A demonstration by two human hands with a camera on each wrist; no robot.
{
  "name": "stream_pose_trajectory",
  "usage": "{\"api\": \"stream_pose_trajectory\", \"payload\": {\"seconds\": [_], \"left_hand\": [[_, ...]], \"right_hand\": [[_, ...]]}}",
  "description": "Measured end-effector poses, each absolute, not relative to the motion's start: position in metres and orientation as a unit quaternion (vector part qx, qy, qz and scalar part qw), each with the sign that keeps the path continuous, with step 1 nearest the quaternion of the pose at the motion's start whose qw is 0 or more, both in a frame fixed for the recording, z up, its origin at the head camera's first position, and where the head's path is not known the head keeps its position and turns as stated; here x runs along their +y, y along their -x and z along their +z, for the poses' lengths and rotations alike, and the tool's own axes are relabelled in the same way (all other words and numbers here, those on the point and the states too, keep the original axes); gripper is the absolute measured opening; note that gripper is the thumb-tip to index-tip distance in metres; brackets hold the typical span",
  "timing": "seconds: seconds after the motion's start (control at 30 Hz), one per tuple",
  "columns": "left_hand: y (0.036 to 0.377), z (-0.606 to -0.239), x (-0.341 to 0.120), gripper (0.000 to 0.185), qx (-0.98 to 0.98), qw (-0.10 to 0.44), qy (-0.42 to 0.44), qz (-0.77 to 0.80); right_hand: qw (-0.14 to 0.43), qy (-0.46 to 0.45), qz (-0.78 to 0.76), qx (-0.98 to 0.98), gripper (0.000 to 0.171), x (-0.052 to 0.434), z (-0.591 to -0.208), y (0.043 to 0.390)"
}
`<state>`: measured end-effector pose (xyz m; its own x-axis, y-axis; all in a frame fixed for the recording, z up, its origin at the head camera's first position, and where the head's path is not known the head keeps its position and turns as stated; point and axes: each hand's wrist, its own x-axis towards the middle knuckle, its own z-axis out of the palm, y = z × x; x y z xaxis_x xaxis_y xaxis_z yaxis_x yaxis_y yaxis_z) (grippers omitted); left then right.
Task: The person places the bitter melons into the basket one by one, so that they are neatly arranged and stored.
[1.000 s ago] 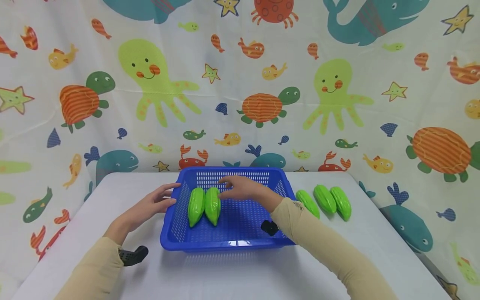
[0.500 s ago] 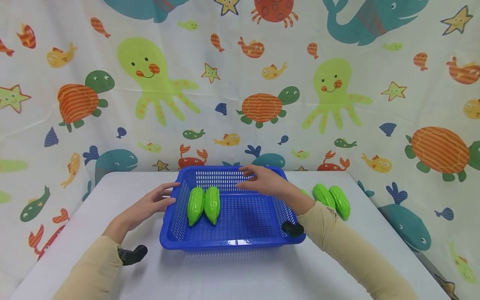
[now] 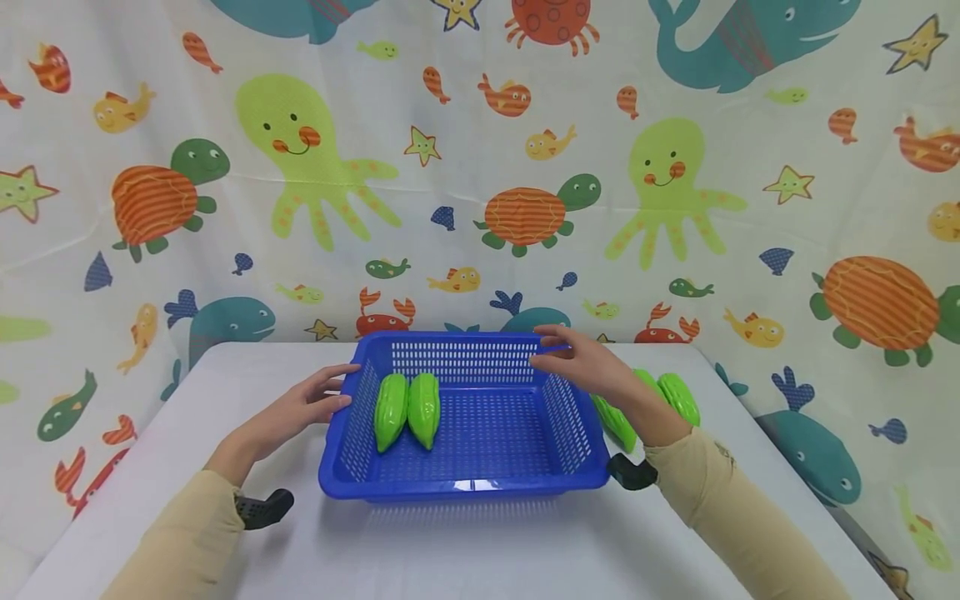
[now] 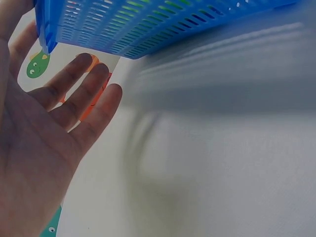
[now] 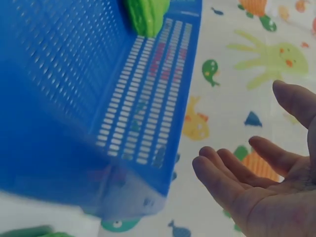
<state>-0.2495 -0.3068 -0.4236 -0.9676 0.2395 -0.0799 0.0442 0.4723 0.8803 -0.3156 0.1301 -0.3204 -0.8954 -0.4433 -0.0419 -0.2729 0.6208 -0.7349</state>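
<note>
My left hand (image 3: 300, 410) rests flat against the left rim of the blue basket (image 3: 465, 487), fingers straight, gripping nothing. My right hand (image 3: 592, 367) hovers relaxed and spread over the far right corner, holding nothing. Risk: my wrist clips the rim and shoves the basket, rolling the 2 green gourds (image 3: 408, 410) inside it at the left. They're glossy, ribbed, slippery-looking. More gourds (image 3: 678, 396) lie on the table (image 3: 465, 550) just right of the basket.
</note>
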Motion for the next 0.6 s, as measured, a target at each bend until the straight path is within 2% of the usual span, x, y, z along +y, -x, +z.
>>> {"api": "stream_pose_trajectory", "payload": {"seconds": [0.6], "left_hand": [[0.248,-0.423,-0.307,0.065,0.853,0.097,-0.080,0.507]], "right_hand": [[0.081,0.120,-0.413,0.899,0.076,0.194,-0.339,0.328]]}}
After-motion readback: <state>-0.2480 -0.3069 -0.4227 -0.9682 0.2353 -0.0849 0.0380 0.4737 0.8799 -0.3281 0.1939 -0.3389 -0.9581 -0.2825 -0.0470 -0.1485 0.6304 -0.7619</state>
